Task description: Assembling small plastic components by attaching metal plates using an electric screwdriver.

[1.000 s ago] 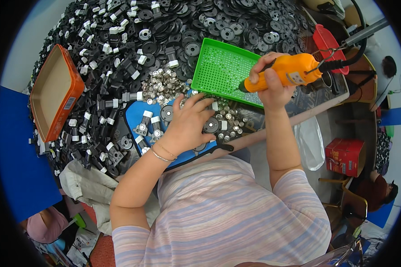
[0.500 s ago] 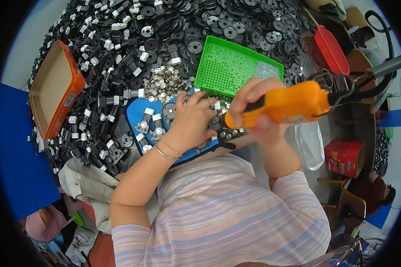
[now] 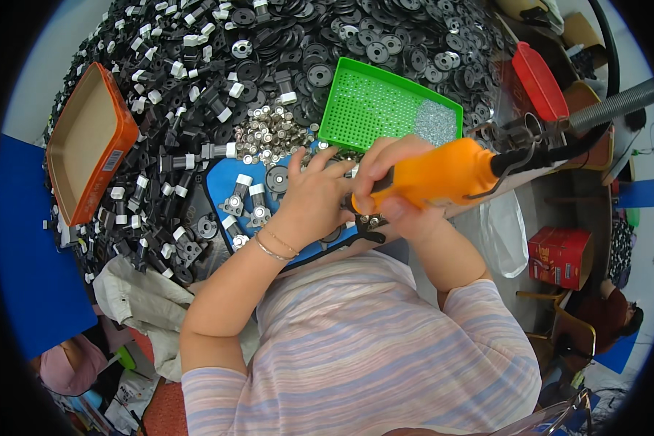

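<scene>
An orange box with a beige inside (image 3: 86, 149) leans at the left edge of the tabletop (image 3: 512, 182), beside heaped black parts with white ends (image 3: 174, 163). Near the front edge lies a blue mat (image 3: 220, 176) bearing white-capped fittings (image 3: 259, 211) and a grey disc (image 3: 277, 179); small metal pieces (image 3: 265, 134) are piled at its far edge. The left hand (image 3: 309, 200) rests palm down over the mat, fingers spread; whether it pins anything beneath cannot be told. Behind it, a green perforated basket (image 3: 356, 109) has silvery bits (image 3: 436, 122) at its right end. The right hand (image 3: 417, 221) grips an orange power driver (image 3: 443, 174), its nose angled down just beside the left thumb, above the mat's right side. A red tray (image 3: 539, 81) sits by the tabletop's right edge.
</scene>
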The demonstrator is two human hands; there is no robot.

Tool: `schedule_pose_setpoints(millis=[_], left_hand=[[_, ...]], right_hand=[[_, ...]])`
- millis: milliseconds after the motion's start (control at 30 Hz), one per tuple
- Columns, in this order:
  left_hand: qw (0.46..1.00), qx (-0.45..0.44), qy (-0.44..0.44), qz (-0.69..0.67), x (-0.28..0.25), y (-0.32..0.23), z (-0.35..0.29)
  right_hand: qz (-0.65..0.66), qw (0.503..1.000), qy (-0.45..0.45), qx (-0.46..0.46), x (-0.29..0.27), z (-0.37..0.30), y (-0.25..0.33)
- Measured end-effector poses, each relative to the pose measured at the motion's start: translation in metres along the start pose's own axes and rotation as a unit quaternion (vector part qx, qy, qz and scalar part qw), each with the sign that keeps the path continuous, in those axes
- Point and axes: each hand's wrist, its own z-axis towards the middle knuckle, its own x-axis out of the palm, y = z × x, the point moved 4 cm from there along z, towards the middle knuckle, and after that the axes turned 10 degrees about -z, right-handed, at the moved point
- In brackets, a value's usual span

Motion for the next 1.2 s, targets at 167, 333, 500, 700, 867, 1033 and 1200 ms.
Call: schedule_pose_setpoints(millis=[167, 333, 500, 700, 867, 1033, 1200], left_hand=[[0.998, -0.008, 0.057, 0.005, -0.003, 0.0, 0.0], [0.992, -0.027, -0.01, -0.119, -0.01, 0.005, -0.009], [0.981, -0.033, -0.062, -0.181, -0.01, 0.008, -0.014], [0.989, -0.004, -0.091, -0.115, -0.014, 0.005, -0.017], [0.992, 0.016, -0.102, -0.068, -0.015, 0.0, -0.019], [0.993, 0.028, -0.107, -0.048, -0.016, -0.005, -0.021], [0.993, 0.032, -0.114, -0.031, -0.017, -0.007, -0.022]], right_hand=[[0.076, 0.994, -0.074, -0.01, -0.011, 0.003, 0.011], [0.075, 0.995, -0.067, -0.029, -0.019, 0.005, 0.016], [0.107, 0.992, -0.055, -0.039, -0.017, 0.004, 0.02], [0.096, 0.991, -0.051, -0.074, -0.017, 0.002, 0.024], [0.082, 0.993, -0.048, -0.076, -0.014, 0.001, 0.026], [0.078, 0.993, -0.047, -0.078, -0.012, -0.001, 0.025], [0.057, 0.994, -0.041, -0.086, -0.011, -0.002, 0.027]])
